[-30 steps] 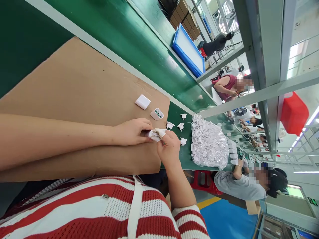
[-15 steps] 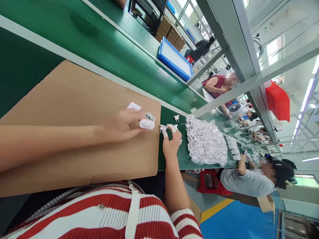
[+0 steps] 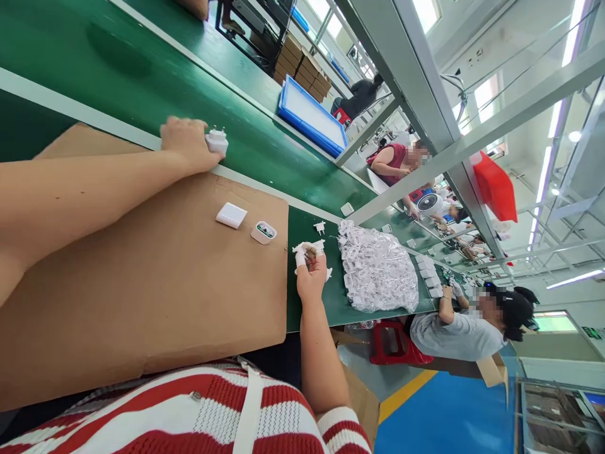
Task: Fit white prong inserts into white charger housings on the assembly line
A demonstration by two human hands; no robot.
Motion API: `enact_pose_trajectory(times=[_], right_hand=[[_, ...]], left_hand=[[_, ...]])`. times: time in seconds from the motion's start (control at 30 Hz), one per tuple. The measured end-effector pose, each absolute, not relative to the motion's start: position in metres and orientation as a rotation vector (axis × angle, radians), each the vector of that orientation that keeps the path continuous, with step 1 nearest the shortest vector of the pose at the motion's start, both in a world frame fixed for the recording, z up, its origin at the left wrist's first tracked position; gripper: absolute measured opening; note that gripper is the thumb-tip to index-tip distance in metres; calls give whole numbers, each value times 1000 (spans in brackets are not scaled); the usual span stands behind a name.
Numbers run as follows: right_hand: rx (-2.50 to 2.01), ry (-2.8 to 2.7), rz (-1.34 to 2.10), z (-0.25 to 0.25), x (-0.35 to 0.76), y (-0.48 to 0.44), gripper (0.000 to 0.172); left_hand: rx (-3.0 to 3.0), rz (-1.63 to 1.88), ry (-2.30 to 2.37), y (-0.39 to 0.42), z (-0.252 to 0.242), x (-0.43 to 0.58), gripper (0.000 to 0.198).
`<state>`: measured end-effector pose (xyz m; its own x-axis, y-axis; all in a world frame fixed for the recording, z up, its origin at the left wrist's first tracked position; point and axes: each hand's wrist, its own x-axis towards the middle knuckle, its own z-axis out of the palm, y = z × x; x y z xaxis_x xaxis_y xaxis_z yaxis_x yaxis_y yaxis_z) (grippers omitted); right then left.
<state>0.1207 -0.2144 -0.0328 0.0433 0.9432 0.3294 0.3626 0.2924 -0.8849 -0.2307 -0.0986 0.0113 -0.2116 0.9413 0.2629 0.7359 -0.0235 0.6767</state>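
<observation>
My left hand (image 3: 186,145) is closed on a white charger (image 3: 217,142) with two pins, held over the green belt. My right hand (image 3: 312,274), fingertips covered in white, curls around small white plug pieces (image 3: 299,248) at the green table; its fingers partly hide them. Beyond it lies a loose white plug piece (image 3: 320,227) with pins. On the cardboard sheet (image 3: 203,271), between my hands, rest a closed white housing (image 3: 231,215) and an open white housing (image 3: 263,232) with a circuit board showing inside.
A clear bag of many white parts (image 3: 378,268) lies to the right of my right hand. The green belt (image 3: 155,75) runs along the far side, with a blue-rimmed tray (image 3: 312,116) past it. A co-worker in grey (image 3: 456,331) sits at the right near white housings (image 3: 429,275).
My left hand has moved up and left with the white charger, from the cardboard to over the belt. My right hand stays near the plug pieces. The whole view has shifted left.
</observation>
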Motion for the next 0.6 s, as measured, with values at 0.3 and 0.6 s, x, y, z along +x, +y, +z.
enact_pose_trajectory(times=[0.3, 0.6], right_hand=[[-1221, -1289, 1009, -19, 108, -217, 45], [-1254, -1548, 1078, 13, 99, -227, 34]], left_hand=[[2207, 876, 1348, -192, 3, -150, 74], [1964, 1072, 1272, -224, -23, -114, 44]])
